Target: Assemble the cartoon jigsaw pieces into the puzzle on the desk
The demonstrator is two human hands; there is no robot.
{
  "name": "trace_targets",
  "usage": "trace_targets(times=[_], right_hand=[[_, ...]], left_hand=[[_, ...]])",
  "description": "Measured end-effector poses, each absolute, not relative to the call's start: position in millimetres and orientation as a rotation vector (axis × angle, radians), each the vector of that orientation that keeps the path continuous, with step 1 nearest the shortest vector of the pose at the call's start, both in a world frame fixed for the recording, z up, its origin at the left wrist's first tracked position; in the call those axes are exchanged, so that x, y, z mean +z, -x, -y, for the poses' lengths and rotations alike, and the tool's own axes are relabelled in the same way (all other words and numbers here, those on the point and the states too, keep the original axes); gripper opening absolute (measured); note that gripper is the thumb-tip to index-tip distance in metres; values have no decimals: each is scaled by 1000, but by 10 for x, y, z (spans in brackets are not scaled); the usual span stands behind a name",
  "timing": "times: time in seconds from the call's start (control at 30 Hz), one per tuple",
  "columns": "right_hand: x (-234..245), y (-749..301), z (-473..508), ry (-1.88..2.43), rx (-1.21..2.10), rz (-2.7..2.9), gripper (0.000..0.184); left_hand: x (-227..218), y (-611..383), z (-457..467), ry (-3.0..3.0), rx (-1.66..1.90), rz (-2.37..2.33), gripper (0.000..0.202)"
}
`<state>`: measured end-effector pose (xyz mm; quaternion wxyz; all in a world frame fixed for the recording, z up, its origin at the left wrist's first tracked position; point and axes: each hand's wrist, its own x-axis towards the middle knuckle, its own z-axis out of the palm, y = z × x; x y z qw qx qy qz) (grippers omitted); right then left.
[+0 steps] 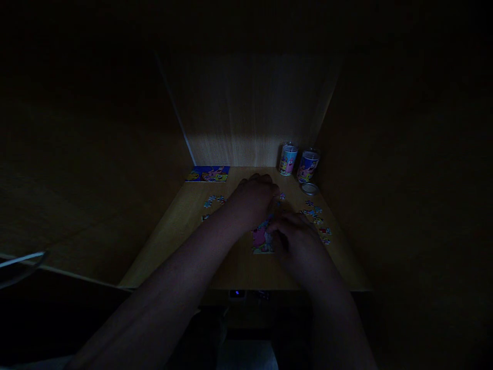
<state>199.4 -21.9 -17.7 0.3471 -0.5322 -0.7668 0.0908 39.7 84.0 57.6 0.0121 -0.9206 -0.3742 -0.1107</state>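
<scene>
A partly joined jigsaw puzzle [260, 238] with a pink cartoon figure lies on the wooden table. Over its right side, my right hand [298, 236] is closed, thumb and forefinger brought together against the joined pieces. Whatever sits between those fingertips is too dark to make out. My left hand [256, 198] reaches across just beyond the puzzle, its fingers curled down and closed, hiding anything in them. Close to its fingertips lies a loose puzzle piece [282, 196]. The left forearm and both hands cover part of the tabletop and of the puzzle.
Loose pieces lie at left [214, 199] and right [318, 220]. Two clear-topped picture cans [288, 160] [308, 167] stand at the back right, a round metal lid [309, 189] before them. A picture sheet [208, 174] lies back left. Wooden panels [246, 113] enclose the dim table.
</scene>
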Motion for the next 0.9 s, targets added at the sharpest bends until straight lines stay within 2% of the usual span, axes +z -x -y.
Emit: trace_targets(times=[0.13, 0.27, 0.5, 0.73, 0.9], right_hand=[[-174, -1996, 220, 1385, 247, 1993, 29], [-157, -1990, 228, 1389, 241, 1997, 27], [-168, -1995, 226, 1405, 246, 2003, 26], [-183, -2012, 226, 1406, 216, 1986, 24], [-225, -2049, 208, 1533, 158, 1854, 21]], left_hand=[[442, -685, -1092, 2896, -223, 1162, 22], [227, -797, -1273, 2897, -264, 1246, 19], [31, -772, -1486, 2972, -534, 1358, 17], [113, -571, -1534, 3202, -902, 1349, 6], [300, -305, -1511, 3435, -968, 1309, 29]])
